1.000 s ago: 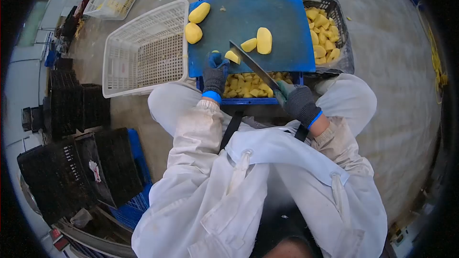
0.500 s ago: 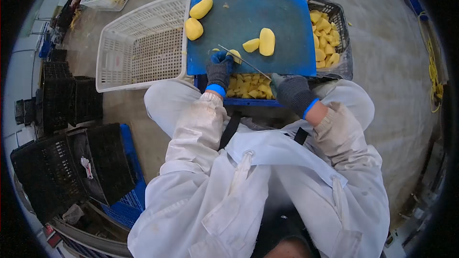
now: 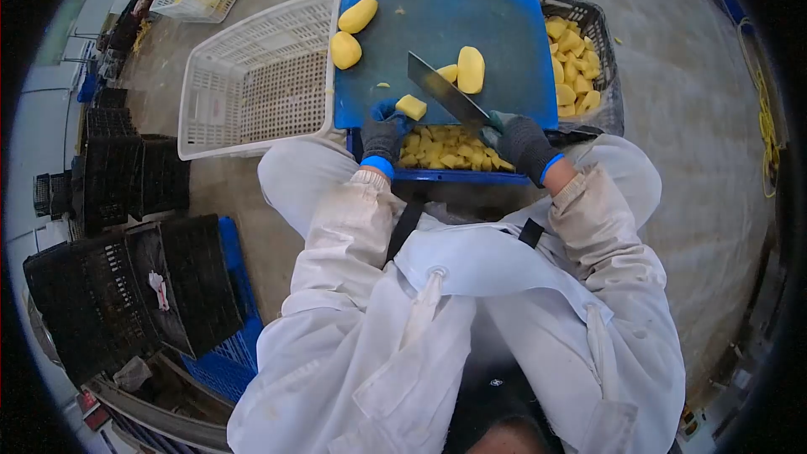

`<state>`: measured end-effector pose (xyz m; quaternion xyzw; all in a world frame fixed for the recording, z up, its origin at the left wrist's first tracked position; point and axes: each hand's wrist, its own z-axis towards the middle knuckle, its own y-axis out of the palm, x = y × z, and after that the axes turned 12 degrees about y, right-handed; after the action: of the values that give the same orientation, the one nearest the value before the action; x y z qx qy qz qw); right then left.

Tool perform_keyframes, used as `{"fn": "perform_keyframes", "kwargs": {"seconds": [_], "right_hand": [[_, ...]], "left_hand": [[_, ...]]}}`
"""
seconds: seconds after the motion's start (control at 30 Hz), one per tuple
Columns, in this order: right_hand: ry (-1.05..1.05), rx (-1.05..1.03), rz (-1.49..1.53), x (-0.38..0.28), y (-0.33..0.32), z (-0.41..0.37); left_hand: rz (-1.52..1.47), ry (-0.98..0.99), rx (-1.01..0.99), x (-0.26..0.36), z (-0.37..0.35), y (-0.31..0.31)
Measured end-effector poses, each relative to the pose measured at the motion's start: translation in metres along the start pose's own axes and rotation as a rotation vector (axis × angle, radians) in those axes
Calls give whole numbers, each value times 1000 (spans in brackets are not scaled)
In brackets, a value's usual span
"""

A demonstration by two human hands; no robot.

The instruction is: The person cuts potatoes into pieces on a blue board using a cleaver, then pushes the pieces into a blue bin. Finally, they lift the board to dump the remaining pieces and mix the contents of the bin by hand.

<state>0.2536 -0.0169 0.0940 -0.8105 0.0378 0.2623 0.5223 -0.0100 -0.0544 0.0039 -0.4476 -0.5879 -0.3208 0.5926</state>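
Knife [image 3: 448, 95] and right hand have shifted since half a second ago: the blade, then seen nearly edge-on close by the cut potato piece [image 3: 411, 107], now lies farther right with its broad face showing. That piece is at the near edge of the cutting board [image 3: 513, 42], left of its middle. The left hand [image 3: 385, 130] grasps the piece by its left end; the right hand [image 3: 519, 143] is closed around the knife handle at the board's near edge. A small sliver [image 3: 382, 85] lies on the board's left half. Another chunk [image 3: 448, 72], partly hidden by the blade, sits beside a peeled potato [image 3: 471, 70] right of the board's middle. Two potatoes [image 3: 358, 14] rest at its far left corner. Below the board's near edge, a blue crate [image 3: 454, 176] holds cut chunks; left of the board stands a white crate [image 3: 252, 23], right of it a black crate [image 3: 612, 101] with potato pieces.
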Motion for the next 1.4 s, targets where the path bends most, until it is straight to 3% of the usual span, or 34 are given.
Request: {"fn": "perform_keyframes", "kwargs": {"seconds": [0.13,0.2,0.3,0.37,0.43,0.53,0.57,0.67,0.73,0.77,0.83,0.9,1.0,1.07,1.17,1.23,1.3,1.33,1.4], "right_hand": [[19,106,-25,-4,-6,-24],[24,152,-2,-5,-8,-32],[11,244,76,2,-7,-43],[-16,348,153,12,3,-49],[99,297,411,18,9,-54],[343,192,982,17,4,-59],[434,148,1205,17,3,-59],[418,305,1266,26,0,-54],[428,369,1322,40,0,-48],[431,403,1350,45,-1,-46],[384,431,1419,47,-6,-47],[398,449,1463,49,-10,-51],[474,464,1490,49,-11,-52],[477,454,1475,49,-11,-50],[454,450,1417,47,-5,-47],[425,403,1406,42,-5,-50],[424,346,1368,33,-7,-52],[439,318,1335,28,-8,-53],[430,240,1244,23,-7,-57]], "left_hand": [[23,1,-18,22,-10,-1],[-54,161,-24,3,-6,-1],[98,326,-61,-5,0,-6],[157,202,-61,0,4,-3],[84,-134,-29,21,7,6],[302,-126,-87,22,14,0],[409,16,-181,18,17,-7],[732,495,-384,15,30,-14],[953,874,-393,68,38,13],[367,679,-432,97,37,36],[-117,491,-479,138,48,61],[74,573,-531,154,73,70],[797,542,-610,110,89,59],[1035,478,-725,78,80,48],[728,157,-523,33,75,27],[518,-57,-532,19,75,18],[428,107,-593,-15,82,0],[440,381,-651,-48,92,-10],[459,579,-688,-61,92,-16]]}}
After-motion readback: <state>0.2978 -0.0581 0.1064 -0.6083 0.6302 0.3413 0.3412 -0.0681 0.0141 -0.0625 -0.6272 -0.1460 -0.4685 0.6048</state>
